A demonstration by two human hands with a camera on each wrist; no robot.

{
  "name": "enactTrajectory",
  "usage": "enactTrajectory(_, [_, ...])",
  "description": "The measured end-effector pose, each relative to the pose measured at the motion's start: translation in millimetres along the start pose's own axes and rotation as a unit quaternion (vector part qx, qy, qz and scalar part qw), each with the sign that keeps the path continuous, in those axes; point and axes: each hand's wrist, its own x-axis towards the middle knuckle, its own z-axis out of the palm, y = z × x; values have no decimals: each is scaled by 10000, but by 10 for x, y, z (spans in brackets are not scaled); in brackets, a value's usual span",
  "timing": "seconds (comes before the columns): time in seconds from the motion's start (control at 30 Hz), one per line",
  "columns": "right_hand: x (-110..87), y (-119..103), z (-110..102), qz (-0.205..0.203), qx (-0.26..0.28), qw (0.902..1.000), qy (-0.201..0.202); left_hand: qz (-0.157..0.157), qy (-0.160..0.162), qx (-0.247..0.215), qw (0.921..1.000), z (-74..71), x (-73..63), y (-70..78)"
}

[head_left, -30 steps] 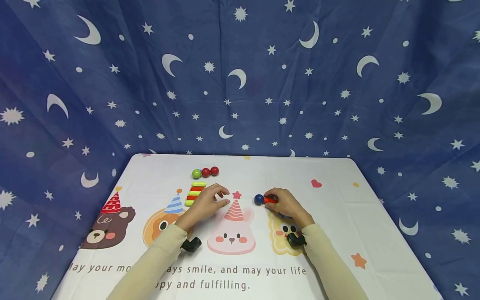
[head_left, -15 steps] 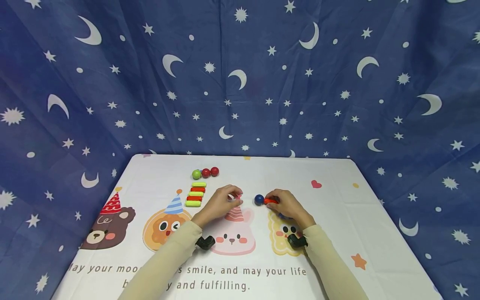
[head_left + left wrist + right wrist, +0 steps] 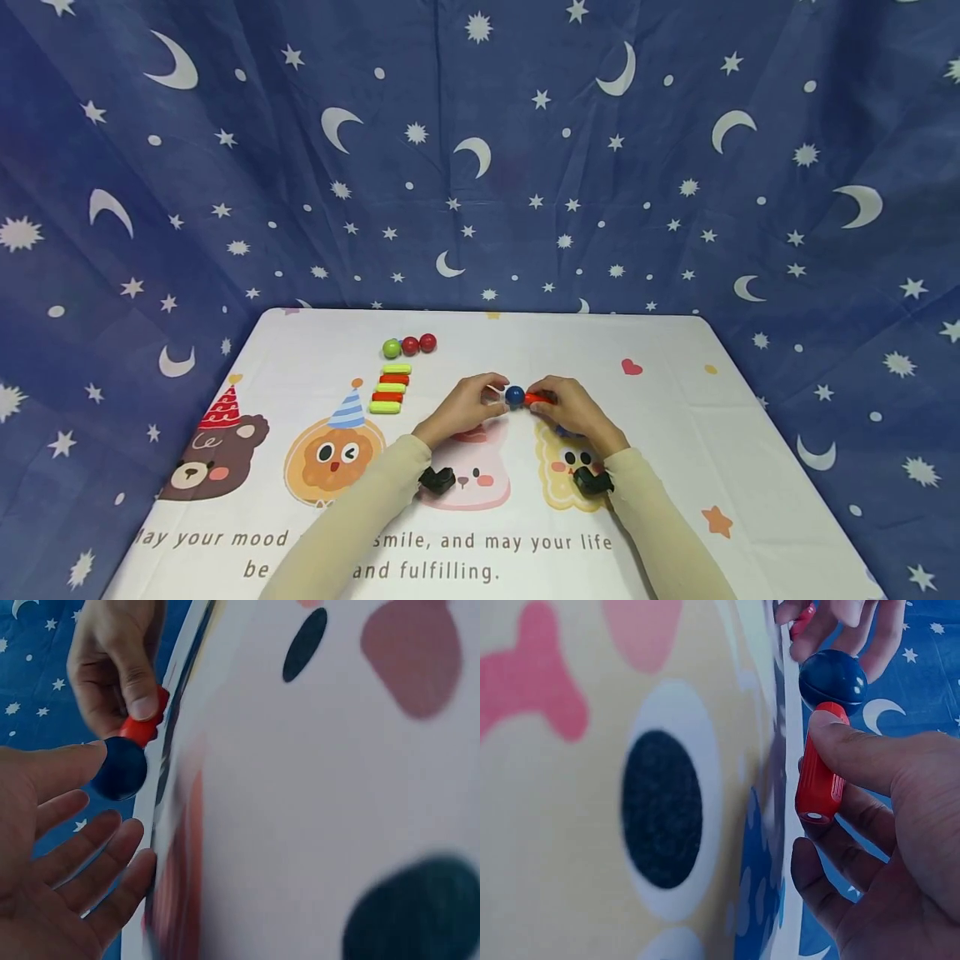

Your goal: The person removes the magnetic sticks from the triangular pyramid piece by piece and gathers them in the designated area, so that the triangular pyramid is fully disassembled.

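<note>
My right hand (image 3: 576, 410) pinches a short red rod (image 3: 821, 780) between thumb and fingers. A shiny dark blue ball (image 3: 514, 396) sits at the rod's left end, touching it. From the left, my left hand (image 3: 461, 410) is held around the ball with thumb and fingers spread. In the left wrist view its thumb (image 3: 71, 766) overlaps the ball's edge; whether it touches is hard to tell. The other left fingers stay relaxed, apart from the ball in that view.
Several yellow-green and red rods (image 3: 390, 388) lie in a column on the left of the white tablecloth (image 3: 645, 517). Behind them stand a green ball (image 3: 392, 349) and two red balls (image 3: 418, 343), with something blue partly hidden there. A starry blue curtain (image 3: 480, 208) surrounds the table.
My left hand has moved right, from beside the rod column to the blue ball. The right hand keeps its pinch on the red rod, which has shifted only slightly.
</note>
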Motion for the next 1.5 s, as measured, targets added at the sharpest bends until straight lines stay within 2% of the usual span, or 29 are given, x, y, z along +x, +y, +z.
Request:
enactTrajectory(0.27, [17,-59,-2,-234,42,9997,-37,-61,-80,-98,9999,68,44,-11])
enactTrajectory(0.4, [22,-80,23,-270,60,9996,-64,-151,-24,-53,9999,83,47,-25])
enactTrajectory(0.7, [24,-124,60,-245,110,9996,-63,-166,91,225,9996,82,20,-19])
enactTrajectory(1.03, [53,-136,80,-119,73,9998,-150,-124,178,306,9993,75,12,-34])
enactTrajectory(1.2, [72,-132,94,8,179,9996,-225,-115,164,274,9994,73,8,-44])
enactTrajectory(1.5, [91,-103,112,-56,208,9992,-337,-107,156,184,9997,67,-12,-53])
